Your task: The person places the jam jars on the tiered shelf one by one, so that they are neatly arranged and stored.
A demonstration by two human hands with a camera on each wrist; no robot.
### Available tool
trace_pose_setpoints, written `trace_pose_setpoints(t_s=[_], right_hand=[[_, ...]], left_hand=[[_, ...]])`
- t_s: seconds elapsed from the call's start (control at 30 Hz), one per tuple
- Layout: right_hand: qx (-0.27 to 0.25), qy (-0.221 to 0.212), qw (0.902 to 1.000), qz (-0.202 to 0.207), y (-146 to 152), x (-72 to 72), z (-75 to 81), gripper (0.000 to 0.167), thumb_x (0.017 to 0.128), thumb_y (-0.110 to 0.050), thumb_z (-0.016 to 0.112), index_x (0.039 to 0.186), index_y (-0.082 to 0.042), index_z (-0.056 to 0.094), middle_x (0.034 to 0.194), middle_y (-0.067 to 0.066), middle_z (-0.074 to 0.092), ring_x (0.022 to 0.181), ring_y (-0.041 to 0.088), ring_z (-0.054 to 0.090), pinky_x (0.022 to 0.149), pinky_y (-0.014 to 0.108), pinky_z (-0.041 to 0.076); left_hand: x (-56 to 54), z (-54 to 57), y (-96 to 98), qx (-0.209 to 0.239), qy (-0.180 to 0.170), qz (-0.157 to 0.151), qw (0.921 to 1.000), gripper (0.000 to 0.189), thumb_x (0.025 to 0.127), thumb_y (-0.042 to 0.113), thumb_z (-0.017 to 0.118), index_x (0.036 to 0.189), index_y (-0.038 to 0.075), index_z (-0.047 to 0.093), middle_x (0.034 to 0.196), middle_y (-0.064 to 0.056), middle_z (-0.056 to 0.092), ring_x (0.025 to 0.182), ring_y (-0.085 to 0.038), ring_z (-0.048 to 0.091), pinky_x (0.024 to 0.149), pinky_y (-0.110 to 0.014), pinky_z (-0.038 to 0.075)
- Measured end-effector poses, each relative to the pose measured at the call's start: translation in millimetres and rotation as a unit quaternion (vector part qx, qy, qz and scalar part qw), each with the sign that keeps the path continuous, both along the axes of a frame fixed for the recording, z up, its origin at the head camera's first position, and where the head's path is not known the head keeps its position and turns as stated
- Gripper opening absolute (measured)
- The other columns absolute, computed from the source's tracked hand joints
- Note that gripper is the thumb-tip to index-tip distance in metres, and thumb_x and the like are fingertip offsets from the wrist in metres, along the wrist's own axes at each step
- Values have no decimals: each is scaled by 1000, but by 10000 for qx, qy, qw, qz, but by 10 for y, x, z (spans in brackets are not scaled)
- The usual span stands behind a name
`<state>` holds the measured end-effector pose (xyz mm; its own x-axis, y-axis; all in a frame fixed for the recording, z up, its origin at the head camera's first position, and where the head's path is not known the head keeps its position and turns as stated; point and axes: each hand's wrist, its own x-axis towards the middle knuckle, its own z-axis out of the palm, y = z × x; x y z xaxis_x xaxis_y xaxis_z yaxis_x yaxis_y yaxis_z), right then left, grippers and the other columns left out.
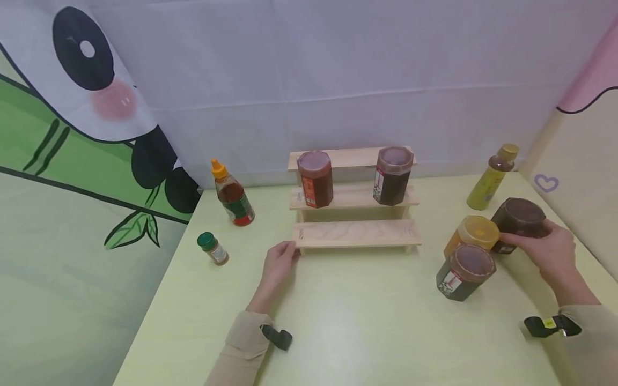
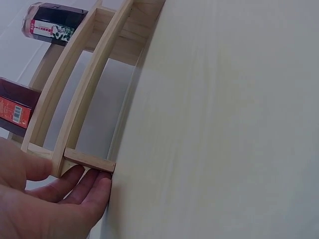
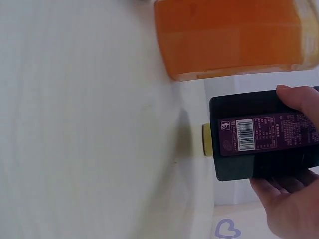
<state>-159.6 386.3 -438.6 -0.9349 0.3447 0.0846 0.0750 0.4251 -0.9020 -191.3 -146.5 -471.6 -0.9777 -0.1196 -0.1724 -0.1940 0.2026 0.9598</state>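
My left hand (image 1: 279,262) pinches the front left corner of a three-step wooden shelf (image 1: 357,234). In the left wrist view, the thumb lies against the lowest step and the fingers curl by its end leg. Over on the right, my right hand (image 1: 550,246) grips a dark jar (image 3: 264,134) with a purple label, thumb and fingers on opposite sides. The right wrist view shows a gap between that jar's base and the table. Beside it stand a jar of orange-yellow contents (image 1: 470,236) and another dark jar (image 1: 465,272).
On the middle step stand a red-labelled jar (image 1: 316,179) and a dark jar (image 1: 393,177). A yellow-green bottle (image 1: 490,179) is at the back right. To the left are a sauce bottle (image 1: 234,195) with an orange tip and a small green-capped bottle (image 1: 213,249).
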Motion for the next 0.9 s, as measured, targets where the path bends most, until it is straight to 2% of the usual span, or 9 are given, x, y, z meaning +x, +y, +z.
trace_pose_setpoints(t_s=[0.17, 0.33, 0.43, 0.67, 0.9], right_hand=[[-224, 157, 9996, 29, -13, -1, 109, 45, 72, -11, 85, 104, -29, 59, 86, -22, 60, 76, -2, 54, 56, 9, 45], [-159, 276, 9995, -1, -34, 15, 222, 48, 73, -12, 85, 113, -23, 61, 89, -20, 61, 80, 0, 55, 58, 9, 46], [-280, 329, 9991, 4, -50, 23, 301, 48, 73, -10, 84, 114, -22, 63, 89, -22, 62, 80, -2, 56, 61, 8, 47], [-516, 446, 9977, -16, -82, 7, 443, 44, 72, -4, 84, 105, -25, 64, 83, -19, 63, 75, -2, 57, 60, 8, 48], [-236, 710, 9972, -59, -62, -49, 534, 48, 69, -3, 85, 112, -13, 65, 85, -17, 64, 75, 1, 58, 58, 9, 49]], left_hand=[[10, -18, -13, 45, 59, -39, 10000, 35, 103, 22, 44, 120, -6, 59, 114, -17, 62, 106, -25, 61, 88, -28, 52], [5, -26, -11, 118, 79, -49, 9999, 35, 103, 22, 45, 120, -6, 59, 114, -16, 62, 107, -24, 61, 88, -26, 52], [6, -22, -8, 140, 84, -43, 9999, 36, 103, 21, 45, 121, -6, 58, 115, -17, 62, 107, -26, 60, 88, -27, 52], [25, 9, -6, 96, 75, -42, 9999, 36, 103, 22, 44, 120, -6, 58, 116, -18, 61, 108, -27, 60, 90, -29, 51], [20, -5, -14, 149, 82, -84, 9998, 36, 103, 22, 45, 121, -7, 58, 116, -19, 61, 108, -27, 59, 90, -29, 51]])
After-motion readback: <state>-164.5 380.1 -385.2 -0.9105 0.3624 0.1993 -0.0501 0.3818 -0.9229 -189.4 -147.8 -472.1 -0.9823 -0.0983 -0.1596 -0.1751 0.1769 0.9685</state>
